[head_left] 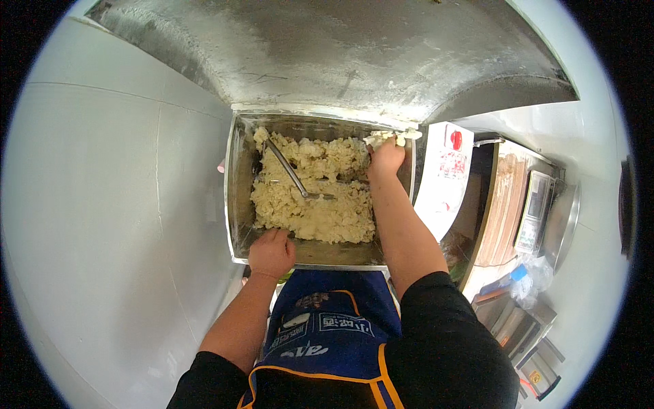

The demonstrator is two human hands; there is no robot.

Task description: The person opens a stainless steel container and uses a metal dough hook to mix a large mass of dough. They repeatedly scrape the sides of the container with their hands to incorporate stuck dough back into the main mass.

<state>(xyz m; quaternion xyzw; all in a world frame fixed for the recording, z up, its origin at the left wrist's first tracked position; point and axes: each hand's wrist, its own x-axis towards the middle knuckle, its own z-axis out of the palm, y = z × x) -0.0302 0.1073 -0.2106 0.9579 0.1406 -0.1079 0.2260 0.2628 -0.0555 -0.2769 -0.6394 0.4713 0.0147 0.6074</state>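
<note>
Crumbly pale dough (317,214) lies in a metal mixer trough (332,254), heaped in front of and behind a horizontal shaft. A bent metal mixing bar (287,168) crosses it at a slant, with a lump of dough on its far end. My right hand (387,157) is at the far right corner, closed around a whiter, ragged dough-like lump (391,137) that reaches the rim. Its fingertips are hidden. My left hand (272,253) is over the near left wall, fingers curled down inside the trough, and what they may grip is hidden.
A raised metal lid (347,56) stands behind the trough. On the right are a white control panel (444,168) with a red knob (456,140), a wooden-topped table (503,199) and a digital scale (535,212). A white wall (112,194) runs close on the left.
</note>
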